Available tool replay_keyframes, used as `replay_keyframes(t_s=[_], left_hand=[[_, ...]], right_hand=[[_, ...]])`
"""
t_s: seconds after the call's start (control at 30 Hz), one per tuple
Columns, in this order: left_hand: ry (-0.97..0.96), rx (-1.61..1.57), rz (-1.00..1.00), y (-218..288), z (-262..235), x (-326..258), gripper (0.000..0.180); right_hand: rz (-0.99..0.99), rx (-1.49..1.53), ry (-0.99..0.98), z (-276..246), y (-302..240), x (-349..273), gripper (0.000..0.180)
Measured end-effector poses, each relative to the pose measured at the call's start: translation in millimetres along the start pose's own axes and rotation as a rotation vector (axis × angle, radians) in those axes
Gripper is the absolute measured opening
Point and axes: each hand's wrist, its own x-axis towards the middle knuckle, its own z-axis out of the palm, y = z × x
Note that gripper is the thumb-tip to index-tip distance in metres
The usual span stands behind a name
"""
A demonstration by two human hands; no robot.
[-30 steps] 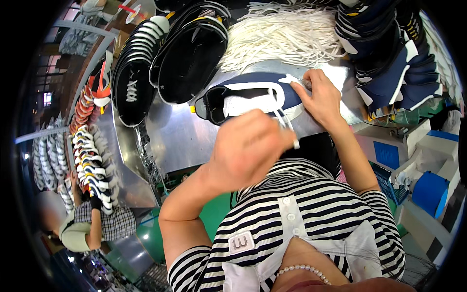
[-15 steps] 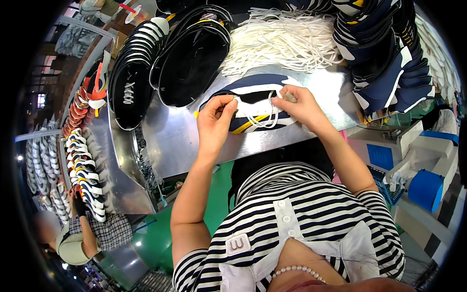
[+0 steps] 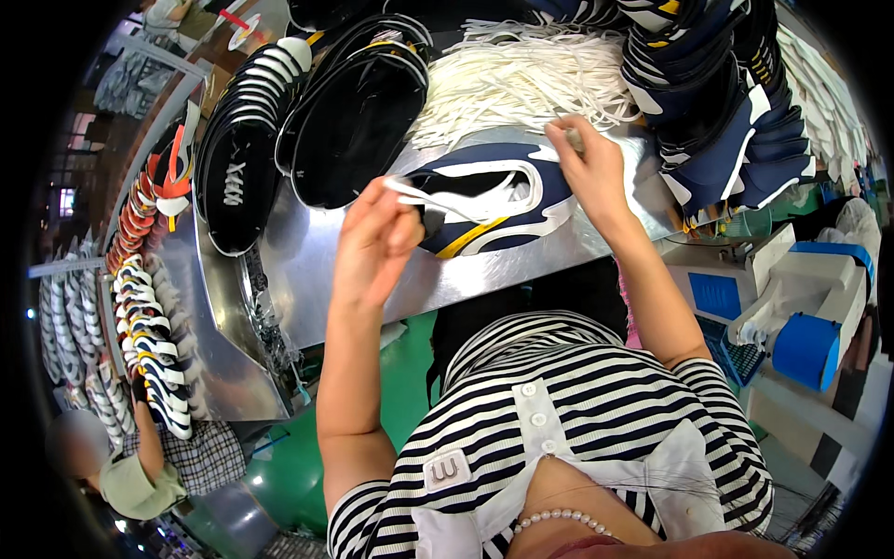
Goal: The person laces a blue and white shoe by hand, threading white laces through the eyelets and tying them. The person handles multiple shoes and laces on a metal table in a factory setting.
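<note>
A navy shoe upper [image 3: 553, 184] with white trim and a yellow stripe lies on its side on the metal table, its opening towards me. White shoelace [image 3: 410, 193] runs from the opening to my left hand [image 3: 379, 233], which pinches it at the upper's left end. My right hand [image 3: 594, 172] is raised over the upper's right end, close to the heap of white laces. Its fingers are drawn together and slightly blurred. Something small and greyish shows at the fingertips, too unclear to name.
Loose white laces [image 3: 521, 79] cover the table's far side. Nested black uppers [image 3: 358, 126] and a row of laced ones [image 3: 233, 177] stand left. Stacked navy uppers [image 3: 722, 149] rise at the right, above a white-and-blue machine [image 3: 805, 340]. Another person [image 3: 140, 470] handles uppers at lower left.
My hands have spread apart. The left drew the lace left and slightly up; the right left the upper's opening and rose towards the lace heap. The loop hanging between them is gone.
</note>
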Motion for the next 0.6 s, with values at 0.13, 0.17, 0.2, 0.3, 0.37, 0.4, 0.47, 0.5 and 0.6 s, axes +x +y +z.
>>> replay_keyframes(t_s=[0.13, 0.17, 0.2, 0.3, 0.37, 0.4, 0.47, 0.5, 0.6], left_hand=[[0.207, -0.412, 0.242, 40.4, -12.1, -19.5, 0.007], [0.257, -0.575, 0.325, 54.8, -25.5, -24.7, 0.01], [0.311, -0.585, 0.408, 74.7, -45.5, -37.9, 0.011], [0.407, -0.592, 0.684, 143.0, -126.2, -102.9, 0.012], [0.7, -0.366, 0.774, 182.5, -146.3, -134.2, 0.014], [0.585, -0.297, 0.778, 180.9, -144.4, -129.6, 0.013], [0.366, -0.146, 0.789, 173.7, -128.4, -117.2, 0.013], [0.221, 0.374, 0.719, 141.6, -91.4, -85.9, 0.006], [-0.198, 1.547, 0.631, 27.3, 64.3, -24.4, 0.017]], right_hand=[[-0.343, -0.181, 0.094, 38.4, 31.3, -4.2, 0.008], [-0.331, -0.192, 0.101, 38.6, 34.0, -2.8, 0.008], [-0.314, -0.197, 0.098, 39.9, 35.0, -5.3, 0.009], [-0.325, -0.192, 0.101, 43.2, 32.1, -9.9, 0.014], [-0.342, -0.205, 0.112, 43.6, 32.3, -9.2, 0.015], [-0.321, -0.201, 0.104, 43.0, 32.6, -9.2, 0.017], [-0.344, -0.196, 0.115, 43.3, 34.4, -9.2, 0.015], [-0.353, -0.201, 0.128, 44.1, 37.6, -6.9, 0.015], [0.054, 0.295, -0.127, 27.3, 48.2, 8.3, 0.016]])
